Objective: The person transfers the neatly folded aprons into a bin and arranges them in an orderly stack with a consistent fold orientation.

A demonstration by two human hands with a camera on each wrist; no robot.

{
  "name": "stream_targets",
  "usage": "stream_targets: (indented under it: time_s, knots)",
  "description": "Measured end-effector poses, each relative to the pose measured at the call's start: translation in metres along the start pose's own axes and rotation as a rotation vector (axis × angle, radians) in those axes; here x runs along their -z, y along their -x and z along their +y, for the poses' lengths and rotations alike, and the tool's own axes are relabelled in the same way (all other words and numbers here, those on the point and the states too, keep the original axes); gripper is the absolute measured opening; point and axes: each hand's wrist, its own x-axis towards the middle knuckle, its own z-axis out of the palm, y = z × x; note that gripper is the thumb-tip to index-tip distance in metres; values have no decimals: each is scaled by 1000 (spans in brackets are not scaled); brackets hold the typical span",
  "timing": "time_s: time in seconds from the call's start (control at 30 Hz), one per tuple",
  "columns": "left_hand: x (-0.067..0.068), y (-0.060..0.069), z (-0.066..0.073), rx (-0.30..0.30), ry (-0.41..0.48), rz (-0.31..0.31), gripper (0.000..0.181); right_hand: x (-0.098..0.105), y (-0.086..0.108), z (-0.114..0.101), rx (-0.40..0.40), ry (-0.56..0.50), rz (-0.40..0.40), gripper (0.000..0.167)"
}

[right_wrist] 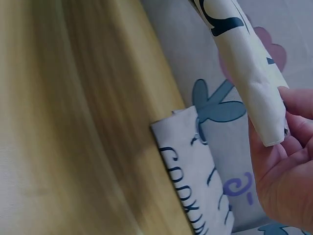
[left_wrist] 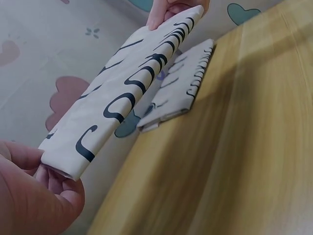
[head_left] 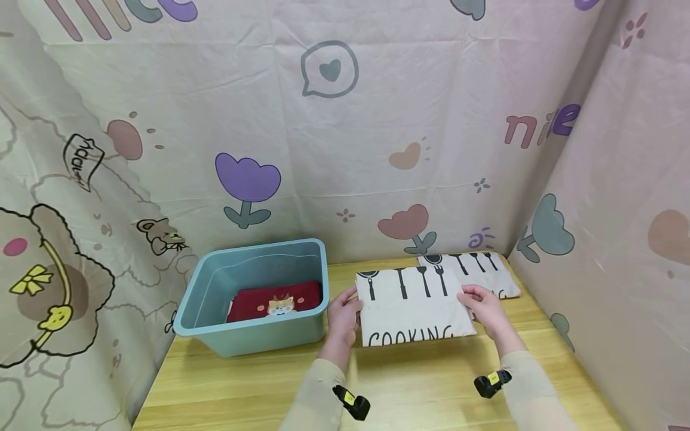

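Observation:
Both hands hold a folded white cloth (head_left: 412, 314) above the table, printed with black utensils and the word COOKING. At its left edge the left hand (head_left: 343, 317) pinches it between thumb and fingers, which the left wrist view shows close up at the cloth's corner (left_wrist: 73, 164). My right hand (head_left: 485, 308) pinches the opposite edge, with the thumb on top in the right wrist view. Behind and to the right, a second folded cloth (head_left: 487, 275) of the same print lies on the table, partly hidden by the held one in the head view.
To the left stands a blue plastic bin (head_left: 253, 338) with a folded dark red cloth (head_left: 248, 305) inside, bearing a cartoon animal. The wooden table (head_left: 409, 389) meets a patterned curtain (head_left: 345, 149) at the back and on both sides.

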Motion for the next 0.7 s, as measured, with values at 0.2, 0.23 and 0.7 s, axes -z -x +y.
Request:
stream_targets:
  time_s: [0.2,0.23,0.7]
  knots:
    - [-6,5,10,11,16,2,45,9,2,-11,37,7,-9,44]
    - [-7,6,11,8,20,1,46,11,2,-13,42,8,-8,42]
    - [-15,14,40,-37,58,-36,46,20,9,-39,79,-24,-22,43]
